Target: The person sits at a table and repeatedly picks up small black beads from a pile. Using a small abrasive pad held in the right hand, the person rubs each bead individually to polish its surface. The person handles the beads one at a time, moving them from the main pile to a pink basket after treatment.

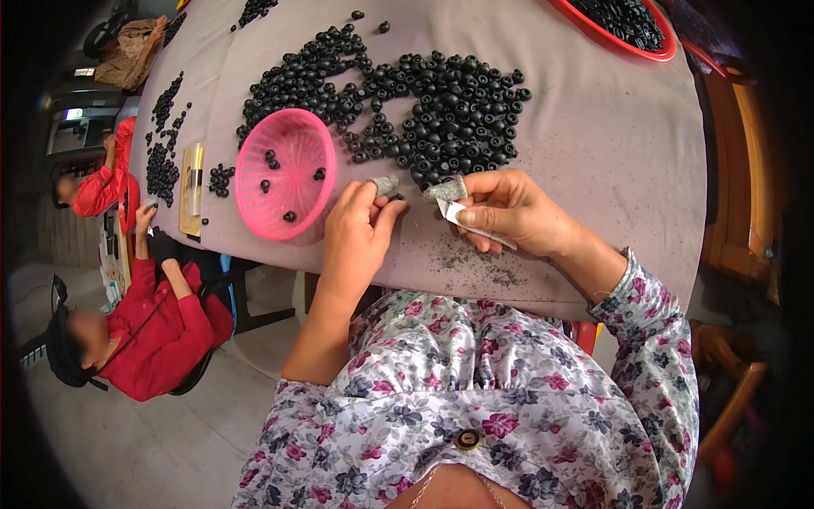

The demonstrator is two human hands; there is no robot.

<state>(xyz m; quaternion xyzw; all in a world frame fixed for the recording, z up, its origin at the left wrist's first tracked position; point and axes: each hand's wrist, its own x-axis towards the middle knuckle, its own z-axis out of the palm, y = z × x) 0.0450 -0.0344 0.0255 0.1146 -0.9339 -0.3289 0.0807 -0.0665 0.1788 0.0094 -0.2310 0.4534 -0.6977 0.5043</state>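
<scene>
My left hand [357, 231] is closed in a pinch around a small black round part [396, 198], mostly covered by the fingers. A grey fabric finger sleeve [386, 184] covers its index fingertip. My right hand [519, 214] grips a flat white strip [476, 226] with a pointed end between thumb and fingers; what it is made of I cannot tell. That index finger wears a grey sleeve [448, 188] too. Just beyond both hands spreads a large pile of black round parts with hollow centres [458, 110]. Beside my left hand, a pink plastic basket [326, 182] holds several such parts.
A red basin [664, 53] full of black pieces stands at the far right. Dark crumbs [479, 267] litter the grey tablecloth [593, 144] near its front edge. On the left lie smaller black piles [161, 176] and a yellowish box [192, 188]. A person in red [170, 339] sits there.
</scene>
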